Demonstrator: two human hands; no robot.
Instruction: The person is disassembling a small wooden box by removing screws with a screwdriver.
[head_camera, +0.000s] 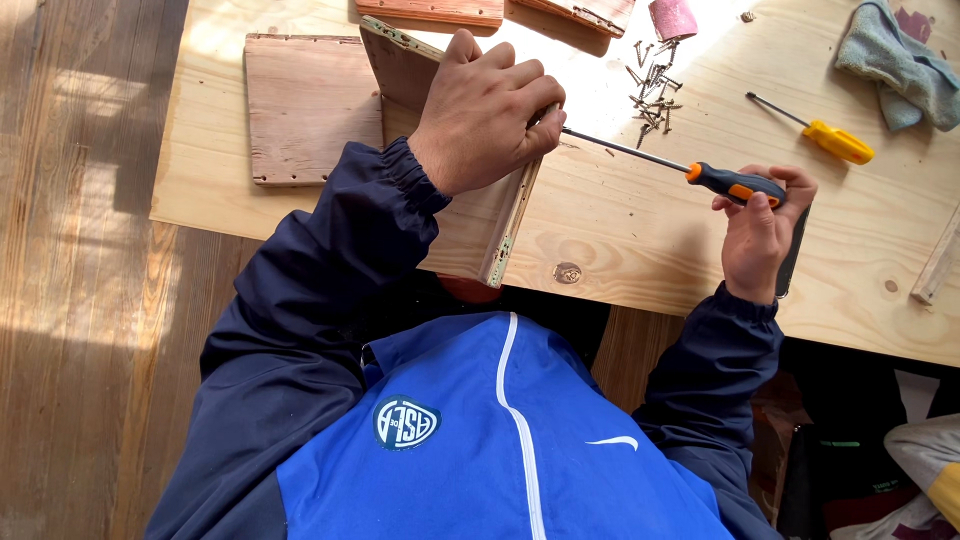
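Gripping the top edge of an upright wooden panel (470, 215), the left hand (485, 115) has its fingers curled over the board to steady it on the worktop (640, 250), while the right hand (757, 232) is closed around the black-and-orange handle of a screwdriver (655, 160) whose long shaft runs left to meet the panel's edge just under the left fingers. The step in hand looks like working a screw at that edge, driving or loosening I cannot tell; any further turn calls for the tip to stay seated and the board held firm against the push. Worn and reddish-brown, the panel stands on its edge at the near side of the worktop, with a pale strip down its narrow right edge, and it seems joined to a flat board (310, 105) of the same wood lying to its left. Farther right, a heap of loose screws (652, 90) lies on the pale plywood, then a yellow-handled screwdriver (825, 135) and, at the far right corner, a crumpled grey-green cloth (900, 65).
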